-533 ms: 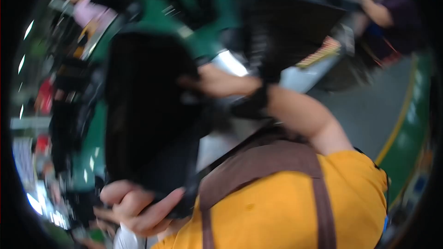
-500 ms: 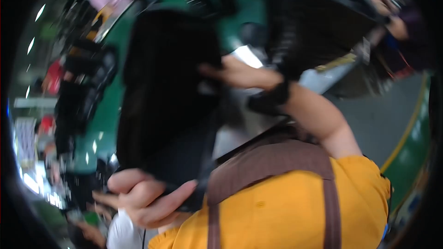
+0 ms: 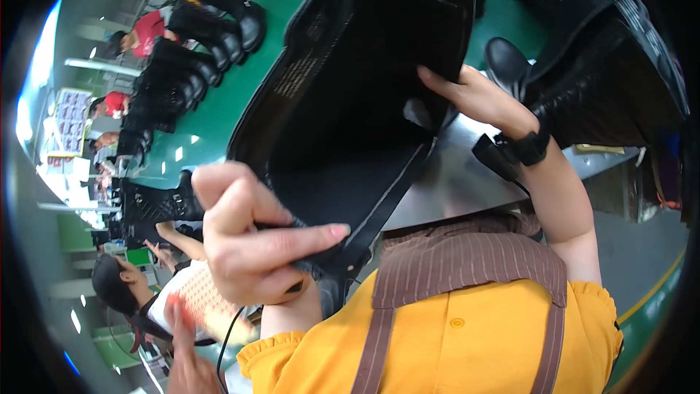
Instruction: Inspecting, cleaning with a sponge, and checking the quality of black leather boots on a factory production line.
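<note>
Nearer now, black boot upper [image 3: 350, 102]: left hand [image 3: 255, 241] pinches its lower edge, right hand [image 3: 474, 98] grips inside; inspection underway, turning next.

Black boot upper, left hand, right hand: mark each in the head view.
black boot upper [image 3: 343, 102], head view, on its dark inner lining.
left hand [image 3: 251, 237], head view, on the knuckles.
right hand [image 3: 477, 98], head view, on the back of the hand.

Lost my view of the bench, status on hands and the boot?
Left hand gripping black boot at near edge. Right hand on its far side, boot held up. More black boots on green belt behind; nothing blocking.
</note>
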`<state>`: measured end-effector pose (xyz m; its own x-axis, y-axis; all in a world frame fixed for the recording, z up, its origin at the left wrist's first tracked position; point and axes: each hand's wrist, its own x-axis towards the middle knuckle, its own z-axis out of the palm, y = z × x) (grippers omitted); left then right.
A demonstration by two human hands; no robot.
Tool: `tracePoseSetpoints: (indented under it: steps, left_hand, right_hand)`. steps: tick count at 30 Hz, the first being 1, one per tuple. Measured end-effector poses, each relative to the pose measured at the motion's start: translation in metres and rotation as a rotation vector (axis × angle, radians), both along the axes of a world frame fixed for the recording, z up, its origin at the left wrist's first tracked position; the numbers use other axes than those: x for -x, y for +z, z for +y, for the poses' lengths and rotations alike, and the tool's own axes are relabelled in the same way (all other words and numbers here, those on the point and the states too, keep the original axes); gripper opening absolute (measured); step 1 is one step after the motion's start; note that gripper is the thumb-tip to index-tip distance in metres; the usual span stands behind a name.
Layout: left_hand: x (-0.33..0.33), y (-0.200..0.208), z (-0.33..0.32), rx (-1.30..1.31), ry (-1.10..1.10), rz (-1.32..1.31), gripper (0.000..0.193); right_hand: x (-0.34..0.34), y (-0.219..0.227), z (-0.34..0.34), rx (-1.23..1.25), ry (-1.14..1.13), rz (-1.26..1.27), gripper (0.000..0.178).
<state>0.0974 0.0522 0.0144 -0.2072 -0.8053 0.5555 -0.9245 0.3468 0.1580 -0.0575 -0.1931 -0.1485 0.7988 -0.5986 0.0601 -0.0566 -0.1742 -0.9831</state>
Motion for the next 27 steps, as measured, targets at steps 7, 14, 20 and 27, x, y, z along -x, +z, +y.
tracePoseSetpoints:
  steps: [7,14,20,27]
  left_hand:
    - [-0.016,0.017,0.0,-0.087,0.15,0.107,0.044]
    - [0.023,-0.006,-0.009,0.108,0.158,0.188,0.036]
    - [0.067,-0.023,-0.018,0.226,-0.06,0.194,0.017]
    - [0.072,-0.026,-0.015,0.205,-0.016,0.221,0.013]
  right_hand:
    - [-0.006,0.035,0.002,0.03,-0.07,0.253,0.087]
    - [-0.001,0.019,0.008,-0.104,-0.136,0.121,0.084]
    - [0.014,0.001,-0.005,-0.286,-0.097,0.113,0.091]
    - [0.015,0.013,0.011,-0.287,-0.049,0.084,0.085]
